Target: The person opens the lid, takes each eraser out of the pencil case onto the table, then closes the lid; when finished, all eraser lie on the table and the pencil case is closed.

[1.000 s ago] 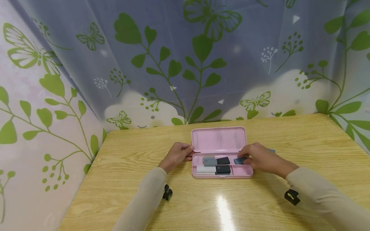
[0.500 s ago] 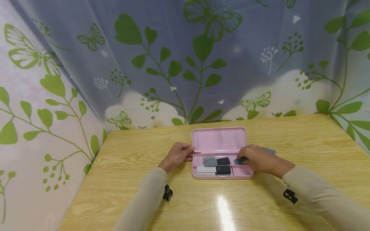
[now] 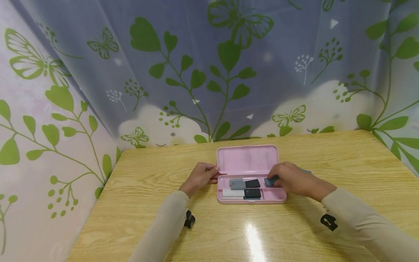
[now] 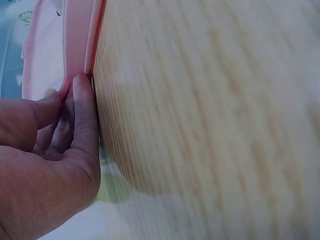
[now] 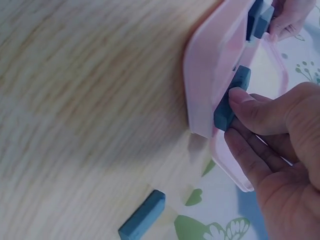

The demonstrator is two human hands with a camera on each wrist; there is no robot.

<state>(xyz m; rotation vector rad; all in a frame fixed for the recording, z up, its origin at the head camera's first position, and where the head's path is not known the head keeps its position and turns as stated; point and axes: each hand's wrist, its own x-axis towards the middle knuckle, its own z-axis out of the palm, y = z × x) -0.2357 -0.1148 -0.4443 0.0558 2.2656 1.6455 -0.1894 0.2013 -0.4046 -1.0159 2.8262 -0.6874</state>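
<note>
A pink pencil case lies with its lid raised at the back. At the left hinge corner, my left hand pinches the lid's edge between thumb and fingers. Over the rear right of the tray, my right hand pinches a blue eraser between thumb and fingertips, tilted at the tray's wall in the right wrist view. Left of it in the rear section are a grey eraser and a black one. A white eraser and another black eraser fill the front left.
Another blue eraser lies on the wooden table just beyond the right hand, partly hidden by it in the head view. A patterned curtain stands along the table's back edge.
My right hand moves slightly, and the blue eraser shifts a little left and tilts in its fingers. The left hand stays at the lid's corner.
</note>
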